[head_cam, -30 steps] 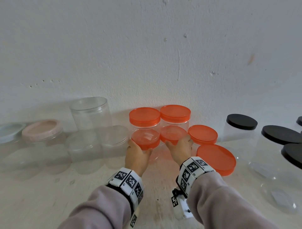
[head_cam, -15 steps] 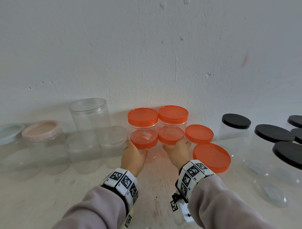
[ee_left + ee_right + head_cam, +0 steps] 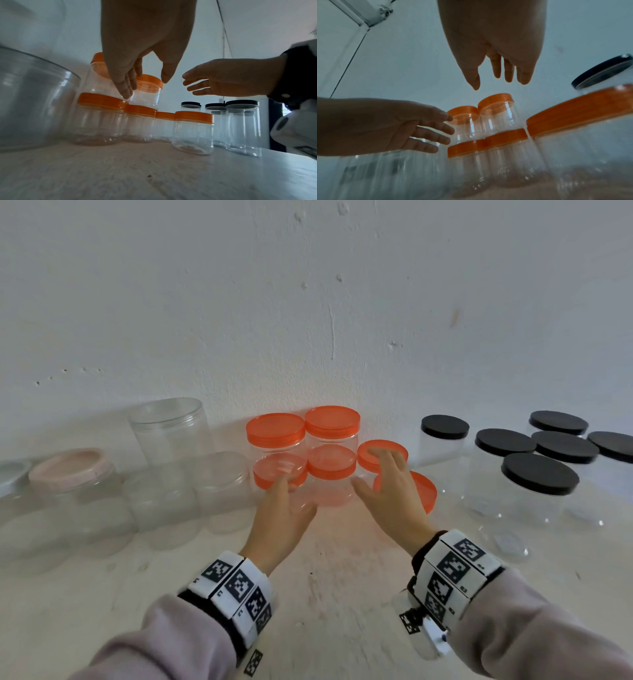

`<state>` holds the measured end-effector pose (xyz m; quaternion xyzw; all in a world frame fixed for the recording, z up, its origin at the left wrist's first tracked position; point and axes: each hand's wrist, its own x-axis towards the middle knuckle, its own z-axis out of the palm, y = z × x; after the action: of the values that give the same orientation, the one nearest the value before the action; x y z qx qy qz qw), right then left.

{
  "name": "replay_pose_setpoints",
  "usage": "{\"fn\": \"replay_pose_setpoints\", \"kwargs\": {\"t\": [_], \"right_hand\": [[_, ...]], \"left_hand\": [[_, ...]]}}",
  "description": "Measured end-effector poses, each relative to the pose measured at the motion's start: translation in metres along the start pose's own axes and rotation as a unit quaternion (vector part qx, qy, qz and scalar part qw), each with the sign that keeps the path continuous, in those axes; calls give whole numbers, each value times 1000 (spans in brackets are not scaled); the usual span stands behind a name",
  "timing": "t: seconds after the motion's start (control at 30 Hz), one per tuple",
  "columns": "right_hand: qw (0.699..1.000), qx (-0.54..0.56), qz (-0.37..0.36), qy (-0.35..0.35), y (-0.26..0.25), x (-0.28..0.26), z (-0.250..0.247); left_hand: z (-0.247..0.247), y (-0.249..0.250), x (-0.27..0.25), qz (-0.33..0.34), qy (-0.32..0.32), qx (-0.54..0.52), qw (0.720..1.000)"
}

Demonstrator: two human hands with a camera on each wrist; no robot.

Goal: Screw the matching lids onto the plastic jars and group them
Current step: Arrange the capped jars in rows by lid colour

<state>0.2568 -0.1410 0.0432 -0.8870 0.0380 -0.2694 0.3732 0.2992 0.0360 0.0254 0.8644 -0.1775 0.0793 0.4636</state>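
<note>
Orange-lidded jars [image 3: 330, 470] stand clustered against the white wall [image 3: 308, 302], six of them: two taller ones at the back, two shorter ones right before those, and two more just to the right of the cluster. My left hand [image 3: 279, 518] hangs in front of the cluster's left side, fingers [image 3: 125, 86] straight and close together, tips near the front-left jar's lid [image 3: 279, 475]; whether they touch it, I cannot tell. It holds nothing. My right hand [image 3: 394, 491] hovers over the two jars on the cluster's right, fingers [image 3: 508, 70] extended and slightly spread, gripping nothing; the wrist view shows clear air between them and the lids below. Left of the orange cluster stand clear-lidded jars [image 3: 191, 484], with a taller one [image 3: 169, 429] behind them, then a pink-lidded jar [image 3: 70, 474] farther left. Right of the cluster, well apart, stands a group of black-lidded jars [image 3: 539, 474]. Everything rests on a pale, scuffed tabletop [image 3: 325, 594]. Marker bands wrap both my wrists.
</note>
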Motion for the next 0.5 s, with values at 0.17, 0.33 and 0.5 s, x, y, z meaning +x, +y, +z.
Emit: {"fn": "replay_pose_setpoints", "kwargs": {"t": [0.17, 0.33, 0.5], "right_hand": [[998, 12, 20, 63, 12, 1, -45], [996, 30, 24, 85, 30, 4, -90], [996, 17, 4, 87, 54, 7, -131]], "left_hand": [[14, 27, -6, 31, -23, -29, 999], [40, 51, -5, 41, -33, -19, 998], [75, 74, 4, 35, -27, -15, 999]]}}
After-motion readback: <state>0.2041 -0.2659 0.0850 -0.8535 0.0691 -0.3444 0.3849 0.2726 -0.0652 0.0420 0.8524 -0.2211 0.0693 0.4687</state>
